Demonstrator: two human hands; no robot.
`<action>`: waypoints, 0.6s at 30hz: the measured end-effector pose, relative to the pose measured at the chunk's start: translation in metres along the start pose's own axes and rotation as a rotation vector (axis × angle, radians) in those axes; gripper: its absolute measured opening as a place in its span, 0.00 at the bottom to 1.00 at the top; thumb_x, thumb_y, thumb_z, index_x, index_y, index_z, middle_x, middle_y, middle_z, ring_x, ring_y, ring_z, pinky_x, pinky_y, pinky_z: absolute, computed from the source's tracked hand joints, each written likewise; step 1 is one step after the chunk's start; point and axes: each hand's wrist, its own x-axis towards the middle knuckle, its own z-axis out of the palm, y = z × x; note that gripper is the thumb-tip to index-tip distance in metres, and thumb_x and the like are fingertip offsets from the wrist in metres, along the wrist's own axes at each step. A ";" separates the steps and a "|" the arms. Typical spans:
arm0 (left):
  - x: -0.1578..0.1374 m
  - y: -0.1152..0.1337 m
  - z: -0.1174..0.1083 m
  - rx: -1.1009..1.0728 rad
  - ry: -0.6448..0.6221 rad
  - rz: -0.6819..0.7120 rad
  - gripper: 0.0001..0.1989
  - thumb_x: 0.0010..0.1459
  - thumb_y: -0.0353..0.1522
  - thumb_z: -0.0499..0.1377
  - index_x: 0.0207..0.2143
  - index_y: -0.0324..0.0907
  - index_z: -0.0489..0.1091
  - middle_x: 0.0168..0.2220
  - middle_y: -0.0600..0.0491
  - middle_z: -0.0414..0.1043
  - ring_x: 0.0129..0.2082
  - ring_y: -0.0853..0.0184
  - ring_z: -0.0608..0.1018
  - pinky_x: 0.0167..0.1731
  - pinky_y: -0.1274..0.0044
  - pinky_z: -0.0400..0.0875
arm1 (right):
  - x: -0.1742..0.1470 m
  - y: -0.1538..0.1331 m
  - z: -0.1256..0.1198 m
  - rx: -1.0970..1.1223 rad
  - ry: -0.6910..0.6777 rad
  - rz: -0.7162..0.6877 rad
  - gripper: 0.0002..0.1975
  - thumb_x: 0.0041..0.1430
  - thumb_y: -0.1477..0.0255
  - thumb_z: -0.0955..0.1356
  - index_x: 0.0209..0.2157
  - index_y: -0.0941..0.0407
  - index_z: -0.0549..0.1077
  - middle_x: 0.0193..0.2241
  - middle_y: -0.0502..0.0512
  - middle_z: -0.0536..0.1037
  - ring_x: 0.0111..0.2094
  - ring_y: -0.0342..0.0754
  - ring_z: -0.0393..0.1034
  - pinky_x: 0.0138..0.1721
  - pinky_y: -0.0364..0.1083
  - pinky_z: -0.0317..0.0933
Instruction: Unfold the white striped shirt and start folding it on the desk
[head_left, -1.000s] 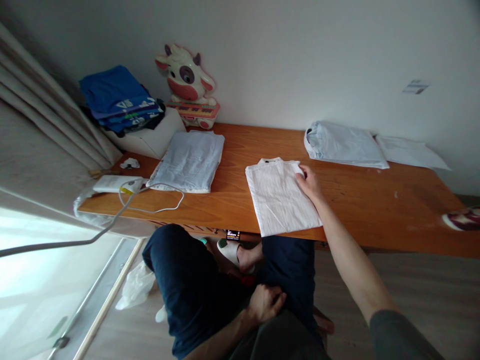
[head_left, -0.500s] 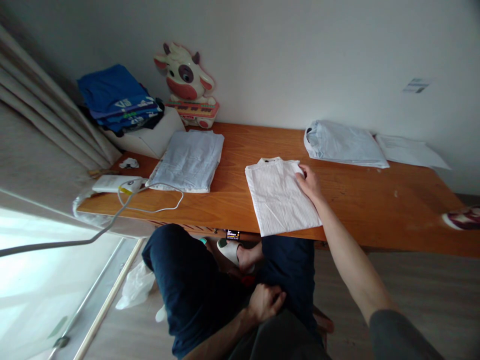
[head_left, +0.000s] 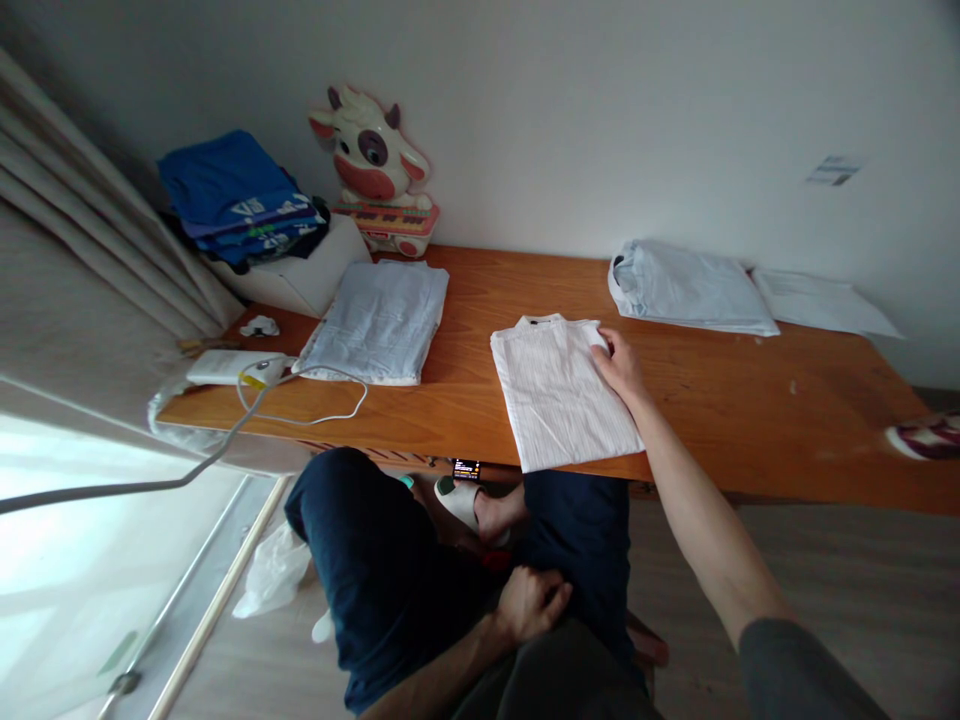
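A folded white shirt (head_left: 562, 400) with fine stripes lies on the wooden table, collar toward the wall and its near edge at the table's front edge. My right hand (head_left: 619, 368) is at the shirt's upper right edge, thumb on top and fingers closed around the edge. In my lap rests my left hand (head_left: 531, 603), curled into a loose fist over the dark trousers, with nothing visible in it.
Left of the shirt lies a folded light-blue garment (head_left: 375, 325), near a white device (head_left: 232, 367) with a cable. Blue folded clothes (head_left: 232, 195) sit on a white box (head_left: 300, 270) beside a cow-shaped toy (head_left: 375, 170). Bagged light clothing (head_left: 690, 288) lies at the back right; a shoe (head_left: 926, 437) sits far right.
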 end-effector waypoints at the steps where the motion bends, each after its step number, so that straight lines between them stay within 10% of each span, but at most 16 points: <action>1: 0.000 0.000 -0.003 -0.019 0.004 -0.007 0.33 0.76 0.53 0.42 0.29 0.43 0.72 0.24 0.53 0.70 0.23 0.68 0.67 0.27 0.72 0.53 | 0.000 -0.001 0.000 0.006 -0.006 0.000 0.28 0.63 0.60 0.68 0.62 0.54 0.74 0.58 0.65 0.82 0.56 0.63 0.77 0.62 0.64 0.69; 18: 0.038 0.118 -0.100 -0.594 0.516 0.026 0.28 0.76 0.52 0.49 0.33 0.44 0.75 0.31 0.47 0.75 0.32 0.61 0.75 0.36 0.69 0.70 | 0.051 -0.034 -0.006 0.111 -0.173 0.087 0.28 0.47 0.61 0.76 0.50 0.54 0.72 0.50 0.64 0.82 0.51 0.63 0.77 0.59 0.63 0.70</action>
